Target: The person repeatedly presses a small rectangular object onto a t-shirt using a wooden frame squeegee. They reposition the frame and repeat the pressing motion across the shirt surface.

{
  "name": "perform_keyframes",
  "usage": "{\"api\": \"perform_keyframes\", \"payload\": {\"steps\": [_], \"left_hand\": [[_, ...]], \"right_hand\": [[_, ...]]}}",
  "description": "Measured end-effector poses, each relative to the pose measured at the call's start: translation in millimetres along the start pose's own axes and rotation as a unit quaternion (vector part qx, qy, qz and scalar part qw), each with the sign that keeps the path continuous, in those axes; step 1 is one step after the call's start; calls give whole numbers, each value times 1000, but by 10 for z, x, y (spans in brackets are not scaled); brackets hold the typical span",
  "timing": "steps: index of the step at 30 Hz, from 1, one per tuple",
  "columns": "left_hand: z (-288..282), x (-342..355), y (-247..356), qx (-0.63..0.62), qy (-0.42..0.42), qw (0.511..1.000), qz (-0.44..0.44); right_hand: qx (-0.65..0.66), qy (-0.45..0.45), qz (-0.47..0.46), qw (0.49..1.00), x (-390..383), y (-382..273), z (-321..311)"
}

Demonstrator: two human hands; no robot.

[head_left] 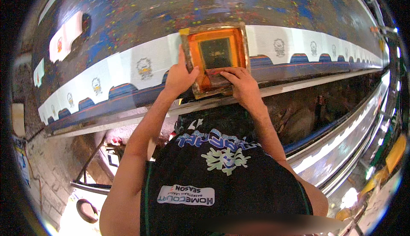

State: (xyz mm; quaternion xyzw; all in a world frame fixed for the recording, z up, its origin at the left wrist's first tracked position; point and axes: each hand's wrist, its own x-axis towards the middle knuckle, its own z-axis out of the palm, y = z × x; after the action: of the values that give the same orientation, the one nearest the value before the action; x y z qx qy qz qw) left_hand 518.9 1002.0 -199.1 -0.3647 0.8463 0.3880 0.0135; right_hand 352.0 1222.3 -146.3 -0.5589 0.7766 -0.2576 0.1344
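Note:
A screen-printing frame [244,43] with an orange-stained border and a dark mesh window lies over a row of white fabric panels. My left hand [180,80] grips its left side, thumb toward the inside and a finger stretched along the outer edge. Near the frame's lower end, my right hand [244,86] has its fingers closed over a reddish-brown bar that looks like a squeegee [213,71]. The panels carry small printed emblems: one white panel [143,60] to the left shows grey and yellow, while another panel [279,43] to the right has a grey outline.
The long printing table [171,13] is speckled with coloured paint. Two loose white pieces, including a printed one [66,37], lie at its far left. A pale rail [115,122] runs along the near edge. Another long table edge [329,161] stands at the right.

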Motion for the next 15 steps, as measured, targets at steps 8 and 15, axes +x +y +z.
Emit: {"api": "perform_keyframes", "payload": {"steps": [8,15], "left_hand": [[597,333,854,-19,34,999,30],[1371,709,1829,-25,3,1000,6]], "right_hand": [[-10,39,-1,999,-292,805,-573],[-27,57,18,998,-681,1845,-1105]]}}
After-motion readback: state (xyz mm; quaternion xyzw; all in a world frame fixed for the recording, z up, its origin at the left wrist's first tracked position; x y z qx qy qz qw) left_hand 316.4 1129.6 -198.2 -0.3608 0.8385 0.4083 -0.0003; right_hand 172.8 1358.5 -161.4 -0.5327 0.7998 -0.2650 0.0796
